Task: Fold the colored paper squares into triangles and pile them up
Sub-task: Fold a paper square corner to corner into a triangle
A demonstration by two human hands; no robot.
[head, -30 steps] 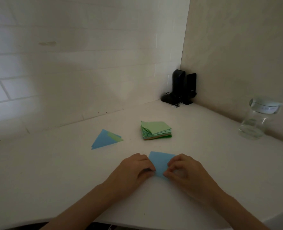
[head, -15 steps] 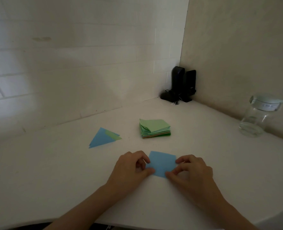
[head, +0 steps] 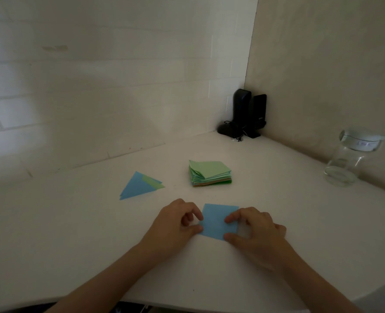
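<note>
A blue paper square (head: 218, 220) lies flat on the white counter (head: 74, 233) in front of me. My left hand (head: 175, 222) pinches its left edge between thumb and forefinger. On the other side my right hand (head: 254, 231) pinches the right edge and lower right corner. Farther back stands a stack of unfolded squares (head: 209, 173), mostly green. To the left lies a pile of folded triangles (head: 139, 186), blue on top with green showing beneath.
A clear glass jar (head: 349, 161) with a pale lid stands at the right by the wall. Black speakers (head: 248, 114) with a cable fill the back corner. The counter's curved front edge runs just below my forearms.
The blue square has been turned from a diamond lie to nearly square-on. Both hands have shifted outward to its side edges, so more of the sheet shows.
</note>
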